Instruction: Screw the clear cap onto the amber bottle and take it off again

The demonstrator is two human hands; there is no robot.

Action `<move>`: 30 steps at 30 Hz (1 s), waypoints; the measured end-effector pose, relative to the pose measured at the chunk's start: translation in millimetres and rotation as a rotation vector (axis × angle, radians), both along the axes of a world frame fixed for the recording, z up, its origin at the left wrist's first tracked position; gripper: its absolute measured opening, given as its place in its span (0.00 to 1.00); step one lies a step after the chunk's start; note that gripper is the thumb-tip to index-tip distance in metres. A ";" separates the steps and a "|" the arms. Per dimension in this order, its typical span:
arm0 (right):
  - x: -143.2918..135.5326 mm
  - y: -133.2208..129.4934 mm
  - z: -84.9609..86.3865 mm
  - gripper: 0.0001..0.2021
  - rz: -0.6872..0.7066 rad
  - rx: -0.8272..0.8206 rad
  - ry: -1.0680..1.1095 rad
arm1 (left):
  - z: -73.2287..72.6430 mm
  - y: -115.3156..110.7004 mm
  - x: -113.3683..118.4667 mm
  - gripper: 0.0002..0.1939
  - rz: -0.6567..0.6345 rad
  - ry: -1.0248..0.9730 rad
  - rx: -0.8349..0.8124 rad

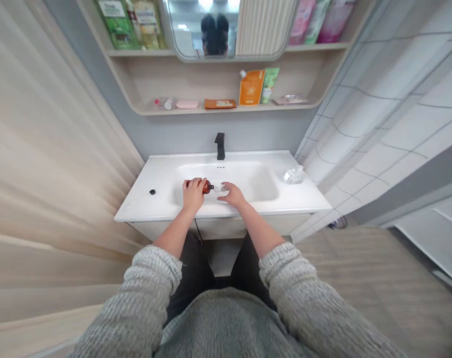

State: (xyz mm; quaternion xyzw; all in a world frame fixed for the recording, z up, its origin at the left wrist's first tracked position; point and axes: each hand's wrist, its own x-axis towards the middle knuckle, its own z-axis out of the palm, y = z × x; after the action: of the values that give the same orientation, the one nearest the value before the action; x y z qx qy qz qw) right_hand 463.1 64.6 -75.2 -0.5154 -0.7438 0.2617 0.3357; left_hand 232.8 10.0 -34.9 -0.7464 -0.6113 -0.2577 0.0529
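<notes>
Lying in left hand (193, 195), 1 brown bottle (206, 187) faces right hand (233, 194).

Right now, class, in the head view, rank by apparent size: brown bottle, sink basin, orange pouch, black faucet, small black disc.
1. Sink basin
2. Orange pouch
3. Brown bottle and black faucet: too close to rank, since the left hand hides part of the bottle
4. Small black disc

Bathroom — basin (265, 185), faucet (220, 148), mirror (231, 31)
</notes>
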 end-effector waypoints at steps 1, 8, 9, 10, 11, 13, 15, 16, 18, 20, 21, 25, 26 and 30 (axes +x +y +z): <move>-0.1 -0.1 -0.4 0.39 0.002 0.000 -0.002 | 0.3 -0.5 0.4 0.34 0.003 0.003 0.005; -1.1 -2.7 2.9 0.36 0.013 -0.012 -0.018 | 1.8 -2.8 0.9 0.34 -0.014 0.033 0.027; -1.2 -3.0 3.3 0.36 0.014 -0.012 -0.018 | 2.0 -3.0 0.9 0.34 -0.016 0.033 0.029; -1.2 -3.2 3.6 0.37 0.014 -0.012 -0.018 | 2.2 -3.1 1.0 0.35 -0.016 0.034 0.030; -1.2 -3.3 3.6 0.37 0.014 -0.012 -0.017 | 2.3 -3.3 1.2 0.35 -0.013 0.036 0.027; -0.9 -3.2 3.2 0.37 0.014 -0.014 -0.017 | 2.4 -3.5 1.7 0.34 -0.006 0.044 0.020; -0.8 -2.9 2.3 0.37 0.013 -0.018 -0.024 | 2.2 -3.5 2.1 0.34 0.001 0.047 0.017; -0.8 -2.7 1.8 0.37 0.012 -0.019 -0.028 | 2.1 -3.5 2.1 0.34 0.002 0.047 0.017; -0.9 -2.5 0.8 0.38 0.011 -0.017 -0.032 | 1.7 -3.3 2.2 0.34 -0.001 0.048 0.023; -1.1 -2.3 0.0 0.37 0.010 -0.013 -0.032 | 1.6 -3.2 2.2 0.34 -0.009 0.051 0.033; -1.1 -2.2 -0.2 0.37 0.007 -0.010 -0.030 | 1.7 -3.3 2.2 0.34 -0.012 0.050 0.037; -1.0 -1.7 -0.5 0.37 0.008 -0.003 -0.029 | 2.5 -3.6 2.5 0.35 -0.017 0.032 0.031; -0.9 -1.5 -0.4 0.37 0.011 -0.004 -0.028 | 2.7 -3.6 2.5 0.35 -0.018 0.030 0.031; -0.9 -0.9 -0.3 0.37 0.022 -0.020 -0.022 | 2.7 -3.9 2.3 0.33 -0.025 0.037 0.040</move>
State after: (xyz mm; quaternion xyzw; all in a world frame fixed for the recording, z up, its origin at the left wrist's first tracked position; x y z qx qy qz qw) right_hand 462.2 63.7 -75.5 -0.5134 -0.7503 0.2671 0.3195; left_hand 235.1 6.1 -32.2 -0.7574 -0.5957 -0.2564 0.0761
